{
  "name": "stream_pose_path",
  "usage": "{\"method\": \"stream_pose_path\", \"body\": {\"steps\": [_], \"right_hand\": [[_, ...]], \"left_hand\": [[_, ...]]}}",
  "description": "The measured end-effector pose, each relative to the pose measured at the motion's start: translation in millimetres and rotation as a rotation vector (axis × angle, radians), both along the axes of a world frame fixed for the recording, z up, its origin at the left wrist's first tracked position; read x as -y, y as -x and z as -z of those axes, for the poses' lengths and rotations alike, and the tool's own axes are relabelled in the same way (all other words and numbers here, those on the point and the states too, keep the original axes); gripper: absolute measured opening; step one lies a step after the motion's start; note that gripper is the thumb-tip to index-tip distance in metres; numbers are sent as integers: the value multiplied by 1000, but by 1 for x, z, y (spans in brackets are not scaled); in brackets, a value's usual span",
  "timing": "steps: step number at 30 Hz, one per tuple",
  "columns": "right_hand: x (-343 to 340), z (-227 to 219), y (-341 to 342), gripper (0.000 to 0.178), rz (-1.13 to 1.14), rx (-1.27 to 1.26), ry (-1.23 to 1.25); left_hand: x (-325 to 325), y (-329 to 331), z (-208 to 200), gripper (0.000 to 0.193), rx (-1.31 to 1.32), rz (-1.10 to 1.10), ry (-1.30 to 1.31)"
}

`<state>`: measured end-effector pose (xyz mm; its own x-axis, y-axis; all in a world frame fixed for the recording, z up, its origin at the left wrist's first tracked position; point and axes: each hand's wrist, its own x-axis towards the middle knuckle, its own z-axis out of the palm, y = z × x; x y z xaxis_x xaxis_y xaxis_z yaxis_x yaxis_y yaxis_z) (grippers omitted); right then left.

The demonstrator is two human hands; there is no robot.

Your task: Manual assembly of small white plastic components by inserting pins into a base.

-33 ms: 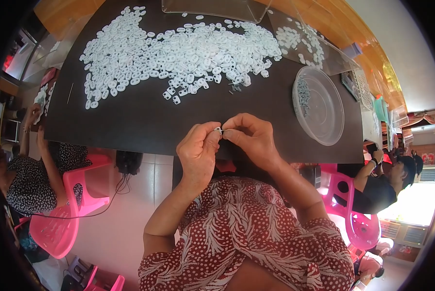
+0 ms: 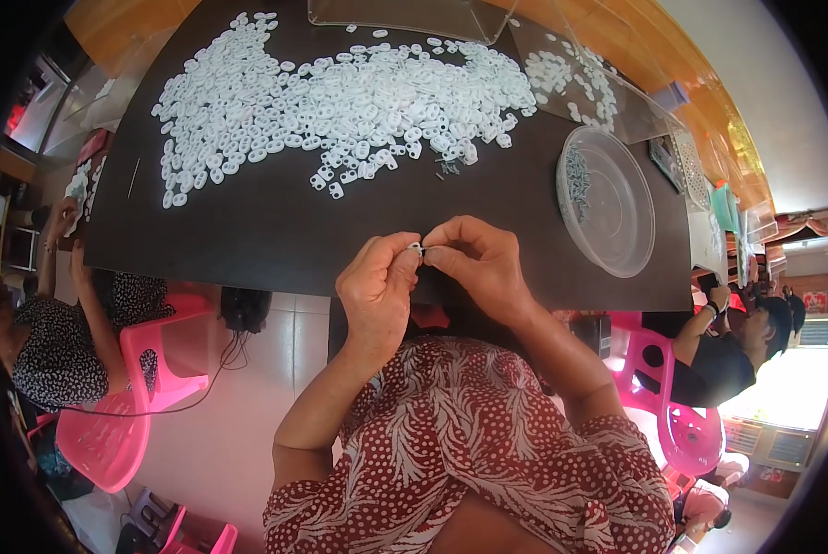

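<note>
My left hand (image 2: 377, 288) and my right hand (image 2: 480, 263) meet fingertip to fingertip over the near edge of the black table (image 2: 248, 231). Together they pinch a small white plastic piece (image 2: 416, 248). Whether a second part is held with it is too small to tell. A wide heap of the same white plastic pieces (image 2: 340, 102) covers the far half of the table. A few small dark screws (image 2: 446, 168) lie at the heap's near edge, just beyond my hands.
A round clear plastic tub (image 2: 617, 217) holding small metal screws stands at the right. Clear trays (image 2: 571, 78) with more white pieces sit at the back. One person sits on a pink chair (image 2: 109, 434) at left, another in black (image 2: 723, 360) at right.
</note>
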<state>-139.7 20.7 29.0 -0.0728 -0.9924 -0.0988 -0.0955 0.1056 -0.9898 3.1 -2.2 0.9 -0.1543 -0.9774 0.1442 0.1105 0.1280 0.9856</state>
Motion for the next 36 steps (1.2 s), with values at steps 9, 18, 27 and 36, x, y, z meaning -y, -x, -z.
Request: {"method": "stream_pose_path", "body": {"steps": [9,18,27,36], "right_hand": [[0,0,0,11,-4,-31,-6],[-2,0,-2,10,-6,-82,10],[2,2,-4,7,-13,-171,79],[7,3,-5,8,-56,-277,210]], "left_hand": [[-1,0,2,10,59,-5,65],[-2,0,1,9,50,-6,58],[-1,2,4,10,78,-41,138],[1,-1,1,8,20,-5,-7]]}}
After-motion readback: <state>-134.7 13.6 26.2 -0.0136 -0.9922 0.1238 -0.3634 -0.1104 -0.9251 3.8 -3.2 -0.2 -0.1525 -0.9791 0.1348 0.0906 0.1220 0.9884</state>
